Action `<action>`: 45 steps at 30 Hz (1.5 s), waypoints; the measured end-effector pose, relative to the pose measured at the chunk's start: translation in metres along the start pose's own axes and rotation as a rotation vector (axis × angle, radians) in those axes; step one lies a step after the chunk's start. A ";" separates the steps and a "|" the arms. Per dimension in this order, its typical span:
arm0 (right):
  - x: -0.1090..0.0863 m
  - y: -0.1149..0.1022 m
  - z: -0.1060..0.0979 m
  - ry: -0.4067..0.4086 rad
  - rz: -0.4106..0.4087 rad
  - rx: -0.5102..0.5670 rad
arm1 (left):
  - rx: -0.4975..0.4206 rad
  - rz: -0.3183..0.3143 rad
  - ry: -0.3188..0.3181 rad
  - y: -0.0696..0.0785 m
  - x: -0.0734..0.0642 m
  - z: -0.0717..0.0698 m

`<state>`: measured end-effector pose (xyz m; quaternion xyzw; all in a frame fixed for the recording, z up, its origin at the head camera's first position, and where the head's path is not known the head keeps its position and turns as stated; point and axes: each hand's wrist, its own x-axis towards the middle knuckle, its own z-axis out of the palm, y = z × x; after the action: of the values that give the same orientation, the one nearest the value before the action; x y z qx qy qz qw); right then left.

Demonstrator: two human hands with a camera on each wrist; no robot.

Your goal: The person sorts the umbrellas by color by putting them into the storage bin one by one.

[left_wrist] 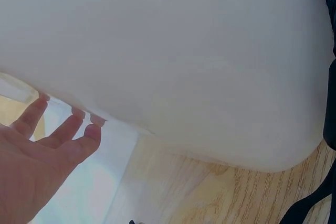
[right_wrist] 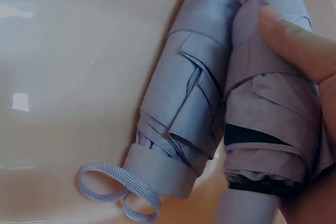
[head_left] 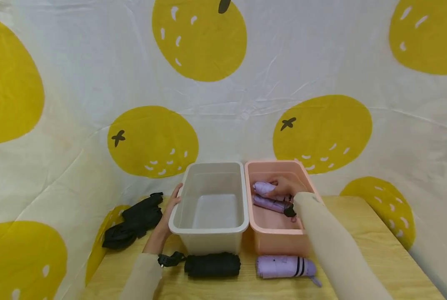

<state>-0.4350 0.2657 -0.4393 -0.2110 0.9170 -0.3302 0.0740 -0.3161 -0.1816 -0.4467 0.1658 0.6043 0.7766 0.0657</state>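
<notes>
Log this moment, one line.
right hand: holds folded lilac fabric umbrella in pink plastic bin | left hand: touches beige plastic bin

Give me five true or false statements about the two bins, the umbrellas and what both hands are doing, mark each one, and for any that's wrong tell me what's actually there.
1. The left hand touches the outside of the pale bin. True.
2. The right hand grips a purple umbrella inside the pink bin. True.
3. The gripped umbrella is the only one in the pink bin. False: a second purple umbrella lies beside it.
4. A yellow umbrella lies in front of the pale bin. False: the one there is a black umbrella.
5. A third purple umbrella lies on the table in front of the pink bin. True.
</notes>
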 end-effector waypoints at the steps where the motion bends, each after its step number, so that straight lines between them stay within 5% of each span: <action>1: 0.000 0.001 -0.001 0.001 0.006 0.014 | -0.001 0.001 -0.001 0.001 0.000 0.001; 10: -0.002 0.008 -0.002 -0.015 0.033 0.116 | 0.031 -0.023 0.003 0.000 0.000 -0.002; 16: 0.002 0.013 -0.004 0.047 0.059 0.182 | 0.061 -0.011 0.018 -0.006 0.005 -0.003; 21: -0.004 -0.009 -0.014 0.059 0.173 0.248 | 0.055 -0.035 0.011 0.004 0.005 0.003; 28: -0.010 -0.035 -0.025 -0.014 0.099 0.495 | 0.062 -0.056 0.028 0.006 -0.001 0.006; 36: -0.019 -0.054 -0.041 0.050 0.188 0.417 | 0.035 -0.080 0.027 -0.002 -0.006 0.006; 45: -0.031 -0.111 -0.064 0.138 0.009 0.337 | 0.006 -0.041 0.020 0.006 0.001 0.007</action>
<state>-0.3878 0.2394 -0.3195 -0.1685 0.8525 -0.4926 0.0469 -0.3140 -0.1763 -0.4394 0.1457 0.6104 0.7750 0.0749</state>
